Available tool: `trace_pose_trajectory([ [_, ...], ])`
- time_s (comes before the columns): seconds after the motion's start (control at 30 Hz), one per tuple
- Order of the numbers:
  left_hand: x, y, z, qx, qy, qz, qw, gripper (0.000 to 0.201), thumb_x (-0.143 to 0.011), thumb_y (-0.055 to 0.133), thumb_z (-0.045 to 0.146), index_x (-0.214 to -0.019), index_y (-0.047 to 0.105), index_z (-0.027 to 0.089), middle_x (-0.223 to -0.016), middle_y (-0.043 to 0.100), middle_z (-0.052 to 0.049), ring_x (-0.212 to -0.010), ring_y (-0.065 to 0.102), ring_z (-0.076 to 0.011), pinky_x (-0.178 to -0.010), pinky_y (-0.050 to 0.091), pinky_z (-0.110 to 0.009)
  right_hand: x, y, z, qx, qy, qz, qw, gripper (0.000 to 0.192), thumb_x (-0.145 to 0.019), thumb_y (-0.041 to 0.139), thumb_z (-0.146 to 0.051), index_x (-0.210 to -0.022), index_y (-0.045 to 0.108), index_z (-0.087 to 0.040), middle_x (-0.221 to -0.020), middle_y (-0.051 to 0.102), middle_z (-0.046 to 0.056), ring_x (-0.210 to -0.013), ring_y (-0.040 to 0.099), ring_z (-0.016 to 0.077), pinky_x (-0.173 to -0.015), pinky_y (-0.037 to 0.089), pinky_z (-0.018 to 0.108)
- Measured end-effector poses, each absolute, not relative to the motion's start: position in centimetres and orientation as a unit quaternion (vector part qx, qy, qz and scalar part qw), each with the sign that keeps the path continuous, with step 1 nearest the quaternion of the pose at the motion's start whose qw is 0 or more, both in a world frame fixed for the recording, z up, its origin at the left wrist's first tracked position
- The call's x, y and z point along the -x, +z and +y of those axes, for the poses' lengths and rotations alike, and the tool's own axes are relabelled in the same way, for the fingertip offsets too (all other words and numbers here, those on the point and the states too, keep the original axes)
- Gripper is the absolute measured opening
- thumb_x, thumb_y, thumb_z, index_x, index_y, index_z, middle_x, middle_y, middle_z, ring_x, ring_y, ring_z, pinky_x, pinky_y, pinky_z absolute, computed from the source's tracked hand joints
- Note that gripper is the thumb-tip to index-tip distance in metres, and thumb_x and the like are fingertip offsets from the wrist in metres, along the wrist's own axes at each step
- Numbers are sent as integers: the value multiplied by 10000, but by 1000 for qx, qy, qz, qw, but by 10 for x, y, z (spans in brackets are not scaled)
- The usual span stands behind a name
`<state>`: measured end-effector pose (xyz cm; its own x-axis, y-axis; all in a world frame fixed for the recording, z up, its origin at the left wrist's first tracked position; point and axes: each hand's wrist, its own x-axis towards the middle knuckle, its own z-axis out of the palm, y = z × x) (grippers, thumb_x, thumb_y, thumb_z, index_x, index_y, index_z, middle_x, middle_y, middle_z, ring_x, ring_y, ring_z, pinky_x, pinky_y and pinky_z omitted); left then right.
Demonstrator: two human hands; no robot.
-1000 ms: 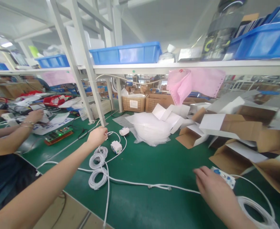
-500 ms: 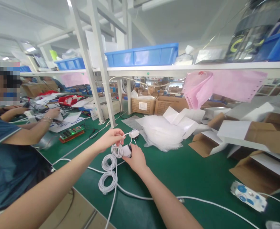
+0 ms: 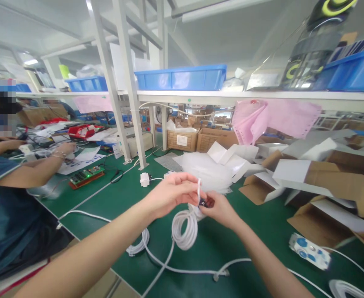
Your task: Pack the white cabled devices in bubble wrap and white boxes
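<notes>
In the middle of the head view, my left hand (image 3: 180, 191) pinches a loop of white cable (image 3: 199, 188). My right hand (image 3: 222, 210) is close against it, with thumb and fingers closed on a small dark piece (image 3: 202, 202); its exact kind is mostly hidden by the fingers. Below both hands hangs a coil of white cable (image 3: 178, 231). On the table to its left lies another cable coil (image 3: 144, 239), partly covered by my left forearm. A small white plug-like block (image 3: 144, 179) with a cable rests beyond my left wrist.
Bubble wrap (image 3: 197, 165) and several open cardboard boxes (image 3: 259, 190) cover the back and right. A white block with blue circles (image 3: 310, 251) lies at the right. At left, a co-worker (image 3: 5, 203) works behind a lit circuit board (image 3: 87, 177). Above runs a shelf (image 3: 182, 97).
Both my hands have moved right, bringing a cable coil up with them. The white block now lies left of my hands, and another coil stays on the table.
</notes>
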<state>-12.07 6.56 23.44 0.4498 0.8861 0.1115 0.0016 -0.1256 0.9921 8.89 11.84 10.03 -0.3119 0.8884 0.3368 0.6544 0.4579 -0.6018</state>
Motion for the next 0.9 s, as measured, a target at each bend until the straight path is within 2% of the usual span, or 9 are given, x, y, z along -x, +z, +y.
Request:
trace_pose_trajectory([
  [0.17,123,203,87,-695,331,486,413,208,-924,594,330,-1033,647,161,-1079,714,-111,-981,713,-236,-901,579,-391,-185,113,111,562,81,-759,318,160,-748,658,-159,-892,726,-154,-775,575,7,-700,599,193,-682,500,331],
  [0.27,155,178,97,-694,269,610,271,221,-924,668,296,-1094,639,157,-1245,636,-113,-1182,609,-289,-1004,513,-482,-213,115,111,606,21,-731,313,169,-745,612,-131,-858,738,-129,-786,565,58,-724,597,246,-726,500,392],
  [0.37,186,153,91,-686,169,677,207,254,-924,718,321,-1099,655,148,-1250,628,-96,-1179,595,-282,-1005,503,-514,-206,118,111,627,-25,-712,315,271,-770,524,-47,-927,740,-89,-860,607,145,-839,616,325,-820,499,494],
  [0.47,213,143,83,-687,110,688,207,230,-922,718,344,-1024,672,142,-1115,674,-76,-1060,642,-245,-956,528,-473,-161,123,106,609,-62,-717,333,415,-858,432,-39,-1196,674,-56,-1212,588,265,-1134,553,422,-978,421,626],
  [0.53,228,151,81,-687,112,681,228,259,-871,730,371,-1002,681,153,-1043,692,-65,-1001,658,-243,-909,544,-424,-113,124,101,557,-55,-760,330,444,-908,427,-73,-1312,613,-85,-1347,556,239,-1246,503,395,-1065,396,594],
  [0.6,241,168,77,-681,137,669,265,351,-832,663,464,-1036,680,179,-1009,705,-57,-956,673,-256,-797,568,-356,-60,121,95,476,-18,-827,299,533,-881,440,-27,-1382,570,-151,-1406,577,145,-1280,517,284,-1110,426,447],
  [0.7,257,201,67,-661,177,648,334,592,-814,461,655,-1164,638,212,-1070,720,-65,-909,694,-276,-574,547,-287,11,109,93,376,36,-897,228,720,-800,536,35,-1483,477,-184,-1528,517,81,-1302,527,231,-1057,487,362],
  [0.77,269,221,59,-647,185,641,370,713,-787,389,734,-1212,617,209,-1100,728,-85,-890,702,-284,-508,524,-276,42,101,96,328,59,-926,177,666,-843,623,-21,-1467,487,-208,-1508,530,85,-1267,563,255,-994,529,402],
  [0.9,299,238,47,-640,142,653,381,773,-763,362,756,-1196,641,180,-988,740,-91,-826,705,-277,-491,515,-267,55,96,103,271,63,-957,87,179,-966,668,-227,-1137,668,-172,-1190,668,58,-1104,638,241,-930,546,443],
])
